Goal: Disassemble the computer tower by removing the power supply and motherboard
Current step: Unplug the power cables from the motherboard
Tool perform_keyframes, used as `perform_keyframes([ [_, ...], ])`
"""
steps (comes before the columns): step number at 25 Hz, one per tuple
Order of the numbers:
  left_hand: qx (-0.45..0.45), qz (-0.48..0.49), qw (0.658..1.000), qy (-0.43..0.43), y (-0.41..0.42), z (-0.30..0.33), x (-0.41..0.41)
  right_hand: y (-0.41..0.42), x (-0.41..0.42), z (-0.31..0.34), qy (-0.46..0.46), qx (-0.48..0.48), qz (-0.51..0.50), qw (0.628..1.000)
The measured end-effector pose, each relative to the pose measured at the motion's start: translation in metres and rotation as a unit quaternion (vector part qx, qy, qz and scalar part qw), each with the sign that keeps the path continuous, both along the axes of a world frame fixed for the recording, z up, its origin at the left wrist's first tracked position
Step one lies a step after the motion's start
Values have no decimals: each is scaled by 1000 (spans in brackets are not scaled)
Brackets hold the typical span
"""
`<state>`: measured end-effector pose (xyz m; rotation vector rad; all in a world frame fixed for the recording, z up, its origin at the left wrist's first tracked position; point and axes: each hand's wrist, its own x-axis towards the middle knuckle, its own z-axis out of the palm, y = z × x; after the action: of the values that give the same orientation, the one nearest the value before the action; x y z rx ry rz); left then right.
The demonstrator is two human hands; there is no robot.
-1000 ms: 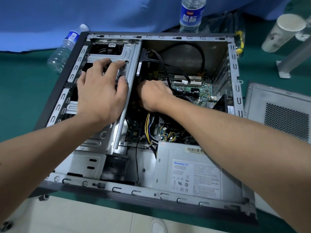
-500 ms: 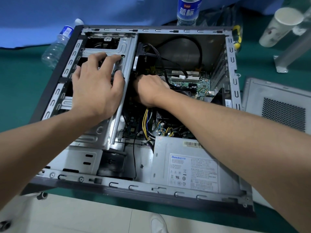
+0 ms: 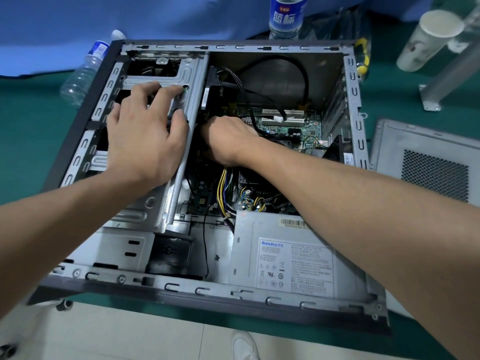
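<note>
The computer case (image 3: pixel 181 289) lies on its side with its big side open. Closest to the person, in the near right corner, sits the power box (image 3: pixel 291 258). It is still inside the case, with its sticker facing up. Yellow and black wires (image 3: pixel 223 183) run from it toward the green board (image 3: pixel 298 128) deeper in.

The step looks like pulling wires loose before anything can lift out. The left hand (image 3: pixel 145 141) lies on the metal drive frame (image 3: pixel 187 105) with straight fingers, pressing it and gripping nothing. The right hand (image 3: pixel 228 141) is curled and reaches down beside that frame, but I cannot tell what it holds, because its fingers are hidden.

Next, the plug probably needs a firm pull straight up. The gap there is tight, between the frame's edge and the board. The case walls have thin metal edges. Farther back there is more room, where a black cable (image 3: pixel 298 71) loops. Behind the case stands a water bottle (image 3: pixel 285 16).
</note>
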<state>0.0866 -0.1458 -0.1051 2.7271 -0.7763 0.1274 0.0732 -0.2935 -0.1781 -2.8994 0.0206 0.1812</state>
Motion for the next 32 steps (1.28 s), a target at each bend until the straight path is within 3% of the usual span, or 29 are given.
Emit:
perform_keyframes([
  [9, 5, -3, 1000, -1, 0, -1, 0, 2, -2, 2, -4, 27, -3, 1000],
  [13, 6, -3, 1000, -1, 0, 0, 1, 0, 1, 6, 19, 100, -85, 991],
  [18, 7, -4, 1000, 0, 1, -2, 2, 0, 1, 5, 29, 101, -87, 991],
  [22, 5, -1, 1000, -1, 2, -3, 2, 0, -1, 6, 23, 68, -74, 995],
  [28, 2, 7, 1000, -1, 1, -5, 2, -1, -12, 28, 83, -18, 53, 995],
  [32, 8, 9, 1000, 2, 1, -7, 1, 2, -41, 55, 28, -98, 112, 988],
])
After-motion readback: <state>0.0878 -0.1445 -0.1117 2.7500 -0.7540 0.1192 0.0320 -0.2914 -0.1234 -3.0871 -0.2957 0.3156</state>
